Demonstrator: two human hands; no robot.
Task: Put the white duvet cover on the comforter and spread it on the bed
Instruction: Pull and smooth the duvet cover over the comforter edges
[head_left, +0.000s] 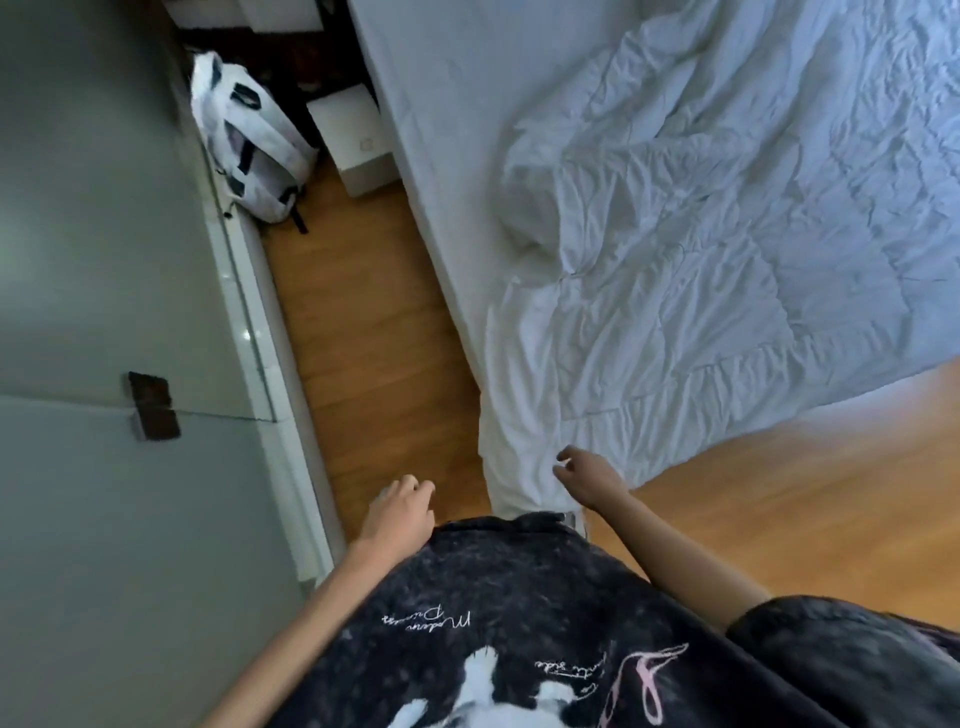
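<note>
- Both hands hang low near the bed's corner, holding nothing: the left hand hovers over the wooden floor with its fingers loosely curled, apart from any cloth.
- Right hand sits just beside the hanging corner of the bedding, fingers loosely bent and slightly spread; whether the fingertips touch the fabric cannot be told.
- White duvet cover lies spread across the bed, heavily creased, with a quilted grid of stitched squares showing through along the lower edge, so the comforter appears to be inside it.
- One fold of the cover is bunched up and turned back near the bed's left side, leaving a strip of smooth white sheet bare beyond it.
- Its near corner droops over the end of the bed toward the floor, just in front of the person.
- The person's dark shirt carries white cursive script and a white-and-black printed figure; seen upside down and blurred, the wording cannot be read with confidence, and a pink looping script sits further right.
- A white backpack with dark straps leans against the grey wall, next to a small white box on the floor.
</note>
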